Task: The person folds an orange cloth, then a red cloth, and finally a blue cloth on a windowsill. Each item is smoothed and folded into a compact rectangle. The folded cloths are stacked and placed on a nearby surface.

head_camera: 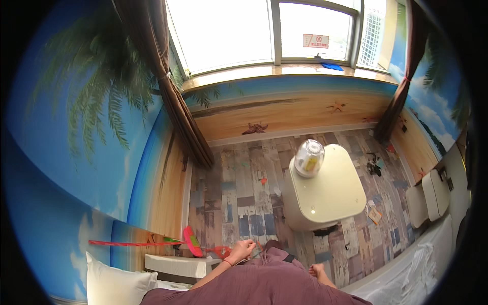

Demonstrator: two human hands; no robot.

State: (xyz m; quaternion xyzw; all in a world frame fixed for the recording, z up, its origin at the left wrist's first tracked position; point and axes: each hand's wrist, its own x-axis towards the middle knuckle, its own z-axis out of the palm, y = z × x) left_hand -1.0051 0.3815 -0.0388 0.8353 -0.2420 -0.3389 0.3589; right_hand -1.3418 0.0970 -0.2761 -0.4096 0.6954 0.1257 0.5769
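Note:
My left hand, with a red string at its wrist, is low in the middle with its fingers bent together. Thin clear-and-red material, perhaps plastic wrapping, shows by its fingertips; whether the hand grips it I cannot tell. Farther right, my right hand is curled beside my purple clothing, with nothing seen in it. A cream table with rounded corners stands ahead of both hands. On its far left corner sits a clear plastic container with something yellow inside.
Left of me are a pink broom, a red item, a white nightstand and a pillow. Litter and a card lie on the patchwork floor. A plastic-draped bed edge and cream chair are right.

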